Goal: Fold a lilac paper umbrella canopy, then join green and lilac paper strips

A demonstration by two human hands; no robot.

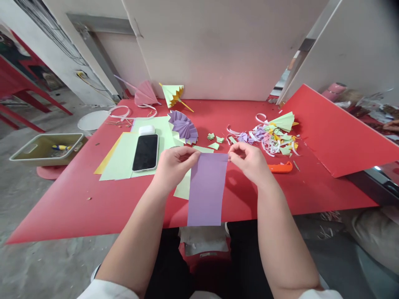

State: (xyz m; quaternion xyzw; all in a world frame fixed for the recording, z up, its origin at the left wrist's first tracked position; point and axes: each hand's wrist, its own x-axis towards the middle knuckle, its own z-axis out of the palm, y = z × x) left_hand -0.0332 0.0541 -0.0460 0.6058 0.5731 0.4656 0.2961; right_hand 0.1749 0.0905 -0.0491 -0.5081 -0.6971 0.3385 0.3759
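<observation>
A strip of purple paper (207, 191) hangs between my hands, its lower end reaching the table's front edge. My left hand (177, 165) pinches its upper left corner, and my right hand (247, 161) pinches the upper right one. Partly behind the strip lies a light green piece of paper (182, 187). A fan-folded purple paper (183, 126) sits just beyond my left hand. Right of my right hand lies an orange cutter (281, 167). Small green paper scraps (214, 145) are scattered beyond the strip.
On the left, a phone (146, 152) and a white case (146, 130) rest on green sheets (118, 160). Pleated paper pieces (146, 93) stand at the back. A scrap pile (274, 139) lies on the right beside a leaning red board (339, 128). The table (131, 207) is red.
</observation>
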